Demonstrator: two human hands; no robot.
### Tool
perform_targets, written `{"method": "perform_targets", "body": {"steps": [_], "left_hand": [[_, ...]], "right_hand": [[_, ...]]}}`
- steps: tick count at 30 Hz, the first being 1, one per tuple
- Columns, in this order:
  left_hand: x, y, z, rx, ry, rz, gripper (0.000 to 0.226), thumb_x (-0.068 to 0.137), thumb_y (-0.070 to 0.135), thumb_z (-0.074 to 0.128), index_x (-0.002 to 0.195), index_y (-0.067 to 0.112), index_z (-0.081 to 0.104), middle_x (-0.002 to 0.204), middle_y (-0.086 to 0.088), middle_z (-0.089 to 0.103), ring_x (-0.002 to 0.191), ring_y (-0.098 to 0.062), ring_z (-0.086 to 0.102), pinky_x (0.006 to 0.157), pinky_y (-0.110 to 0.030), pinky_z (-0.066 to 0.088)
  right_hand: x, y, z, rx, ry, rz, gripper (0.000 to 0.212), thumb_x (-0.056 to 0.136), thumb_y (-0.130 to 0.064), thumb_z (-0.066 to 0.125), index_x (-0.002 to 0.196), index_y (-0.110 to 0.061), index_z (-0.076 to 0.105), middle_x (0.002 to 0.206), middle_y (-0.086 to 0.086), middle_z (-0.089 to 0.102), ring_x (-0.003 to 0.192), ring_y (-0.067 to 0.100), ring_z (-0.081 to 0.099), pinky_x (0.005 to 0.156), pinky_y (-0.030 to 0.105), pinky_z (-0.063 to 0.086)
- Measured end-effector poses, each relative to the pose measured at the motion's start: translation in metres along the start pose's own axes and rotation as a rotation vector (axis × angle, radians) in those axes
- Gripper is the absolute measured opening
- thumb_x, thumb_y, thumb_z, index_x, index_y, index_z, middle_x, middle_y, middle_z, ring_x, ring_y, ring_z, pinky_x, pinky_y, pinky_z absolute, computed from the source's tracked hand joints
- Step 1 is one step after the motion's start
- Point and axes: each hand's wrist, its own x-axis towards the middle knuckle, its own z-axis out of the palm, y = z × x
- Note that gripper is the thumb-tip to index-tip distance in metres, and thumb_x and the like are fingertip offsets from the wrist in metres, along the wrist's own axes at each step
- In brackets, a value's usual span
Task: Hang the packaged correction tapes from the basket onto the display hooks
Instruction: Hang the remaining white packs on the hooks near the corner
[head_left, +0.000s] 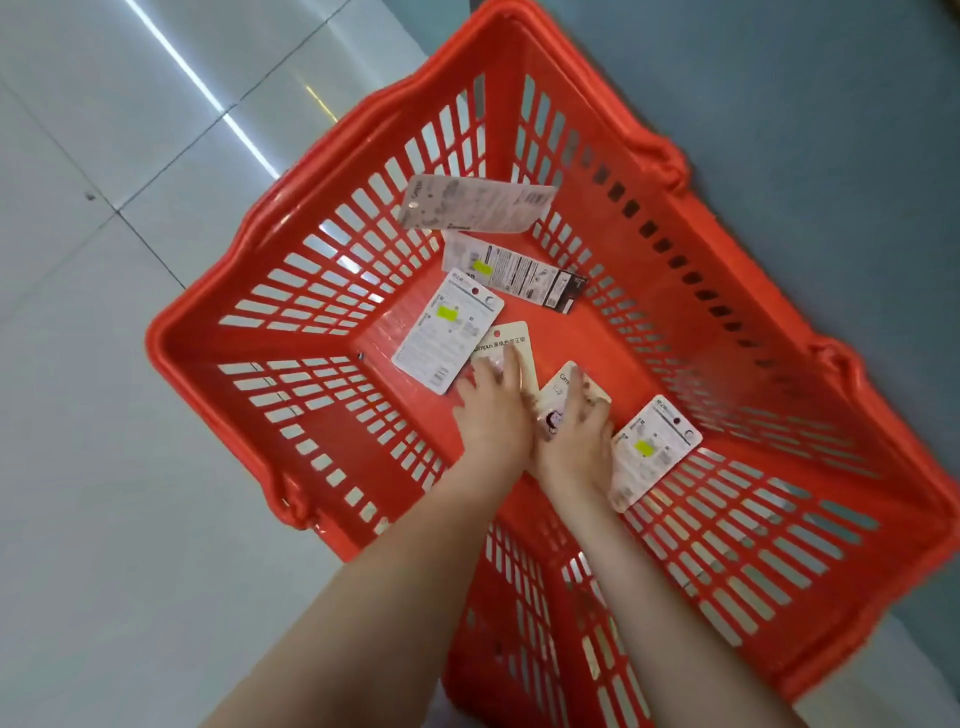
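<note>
A red plastic basket (218, 332) sits on the floor with several packaged correction tapes lying in it. My left hand (491, 410) reaches to the basket bottom and lies with straight fingers on a cream-coloured pack (511, 335). My right hand (574, 441) grips another cream pack (563, 387) beside it. A white pack with a yellow sticker (447, 327) lies left of my hands, one more (649, 449) lies at my right wrist. Two long packs (475, 202) (519, 273) lie at the far end. No display hooks are in view.
The basket stands on pale glossy floor tiles (104, 467) with dark grout lines. A grey-blue surface (805, 104) borders the basket on the upper right. The basket's handles (660, 150) are folded down along the rim.
</note>
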Motion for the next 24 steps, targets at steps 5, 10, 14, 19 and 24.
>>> {"method": "perform_targets", "body": {"steps": [5,10,14,19,24], "left_hand": [[0.007,0.003,0.003,0.038,0.088,0.019,0.063,0.098,0.019,0.048,0.152,0.017,0.016,0.140,-0.017,0.033,0.121,-0.033,0.041,0.092,-0.039,0.043],[-0.025,0.004,-0.032,0.083,0.105,0.091,0.069,0.093,0.004,0.051,0.152,0.015,0.016,0.136,-0.019,0.036,0.122,-0.033,0.043,0.094,-0.038,0.044],[-0.090,-0.003,-0.106,-0.124,0.185,0.120,0.071,0.089,0.003,0.054,0.152,0.014,0.024,0.125,-0.020,0.042,0.120,-0.041,0.043,0.104,-0.049,0.037],[-0.227,-0.017,-0.248,-0.498,0.232,0.250,0.072,0.085,0.001,0.056,0.151,0.017,0.031,0.118,-0.013,0.035,0.101,-0.032,0.050,0.086,-0.033,0.041],[-0.373,-0.015,-0.382,-0.549,0.332,0.453,0.073,0.083,0.006,0.062,0.149,0.020,0.037,0.118,-0.013,0.037,0.104,-0.026,0.047,0.094,-0.036,0.043]], "right_hand": [[0.008,-0.007,0.009,0.035,-0.019,0.084,0.075,0.094,-0.023,0.056,0.154,-0.023,0.012,0.151,0.012,0.019,0.125,0.038,0.034,0.105,0.040,0.030],[-0.012,-0.005,-0.036,-0.014,0.049,-0.030,0.079,0.084,-0.003,0.058,0.153,-0.014,0.020,0.151,0.015,0.029,0.126,0.039,0.035,0.109,0.039,0.019],[-0.063,-0.033,-0.109,0.057,0.099,-0.122,0.080,0.081,-0.002,0.059,0.152,-0.014,0.024,0.148,0.018,0.033,0.131,0.040,0.033,0.117,0.052,0.012],[-0.180,-0.084,-0.249,0.255,0.186,-0.251,0.077,0.083,-0.010,0.060,0.152,-0.019,0.027,0.139,0.018,0.046,0.122,0.039,0.044,0.099,0.029,0.019],[-0.322,-0.132,-0.399,0.295,0.288,-0.254,0.078,0.072,-0.038,0.051,0.147,-0.029,0.032,0.119,0.017,0.052,0.111,0.037,0.043,0.097,0.029,0.021]]}}
